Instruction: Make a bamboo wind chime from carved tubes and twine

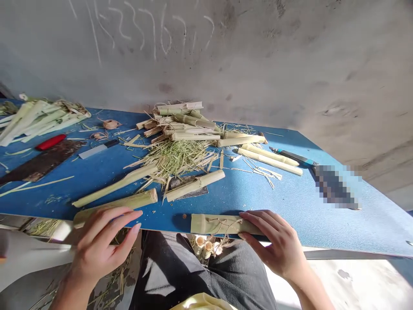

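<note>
At the far left, a bundle of split green bamboo strips [38, 120] lies on the blue table [355, 224], with one red-handled saw [50, 142] and one flat knife [97, 149] near it. The left hand [103, 245] has its fingers slightly spread and draped over a green bamboo tube [112, 209]. The tube's long axis runs left to right along the near edge, rising slightly, with its cut end pointing right and far. Whether the hand is gripping it, I cannot tell.

Farther out lie one tapered bamboo stick [114, 185] and one bamboo tube on a dark abrasive sheet [195, 185], beside a central heap of bamboo pieces [180, 122] and shredded fibres [177, 157].

The right hand [274, 243] has its fingers close together, resting on the right end of a twine-tied bamboo piece [219, 224]. This piece lies level, left to right, on the near edge. Whether the hand is pinching it, I cannot tell.

Farther right lie two pale bamboo sticks [269, 160] and one blue-handled tool [292, 156].
</note>
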`<state>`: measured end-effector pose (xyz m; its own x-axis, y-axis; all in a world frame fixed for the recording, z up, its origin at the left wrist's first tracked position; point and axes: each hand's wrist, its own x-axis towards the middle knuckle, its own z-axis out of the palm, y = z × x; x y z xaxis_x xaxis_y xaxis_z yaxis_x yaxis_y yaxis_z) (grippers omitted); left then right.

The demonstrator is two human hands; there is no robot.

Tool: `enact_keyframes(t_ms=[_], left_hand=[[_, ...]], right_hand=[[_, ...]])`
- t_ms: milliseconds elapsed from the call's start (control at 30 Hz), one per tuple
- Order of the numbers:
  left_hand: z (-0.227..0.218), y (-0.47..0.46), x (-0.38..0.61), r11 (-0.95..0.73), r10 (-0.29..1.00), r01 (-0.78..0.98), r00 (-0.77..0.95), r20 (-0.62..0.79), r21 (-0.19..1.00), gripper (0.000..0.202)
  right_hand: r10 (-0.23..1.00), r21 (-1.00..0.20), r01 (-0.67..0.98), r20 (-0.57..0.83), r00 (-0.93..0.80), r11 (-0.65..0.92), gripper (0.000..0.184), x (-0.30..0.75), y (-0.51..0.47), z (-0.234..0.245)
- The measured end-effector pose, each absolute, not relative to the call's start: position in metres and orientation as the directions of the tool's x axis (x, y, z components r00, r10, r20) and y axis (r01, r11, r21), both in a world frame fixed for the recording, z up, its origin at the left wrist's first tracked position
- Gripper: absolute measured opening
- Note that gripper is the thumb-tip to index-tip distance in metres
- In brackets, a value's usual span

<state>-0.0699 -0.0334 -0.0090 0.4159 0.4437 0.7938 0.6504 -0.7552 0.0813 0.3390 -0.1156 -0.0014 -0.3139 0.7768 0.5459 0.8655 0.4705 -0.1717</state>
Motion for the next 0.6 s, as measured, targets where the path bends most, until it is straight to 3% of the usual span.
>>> enact_keyframes(t_ms=[200, 400, 600], left_hand=[[-0.002, -0.062, 0.010, -0.852, 0.460, 0.480, 0.496, 0.736, 0.209, 0.021], [0.001, -0.064, 0.041, -0.884, 0.422, 0.405, 0.471, 0.775, 0.235, 0.023], [-0.027, -0.082, 0.004, -0.820, 0.518, 0.482, 0.395, 0.759, 0.310, 0.027]], right_hand=[[0.847, -0.270, 0.861, 0.449, -0.283, 0.431, 0.031, 0.336, -0.114, 0.008], [0.811, -0.223, 0.839, 0.465, -0.357, 0.497, 0.032, 0.341, -0.116, 0.005], [0.749, -0.131, 0.824, 0.512, -0.420, 0.552, 0.033, 0.345, -0.119, 0.002]])
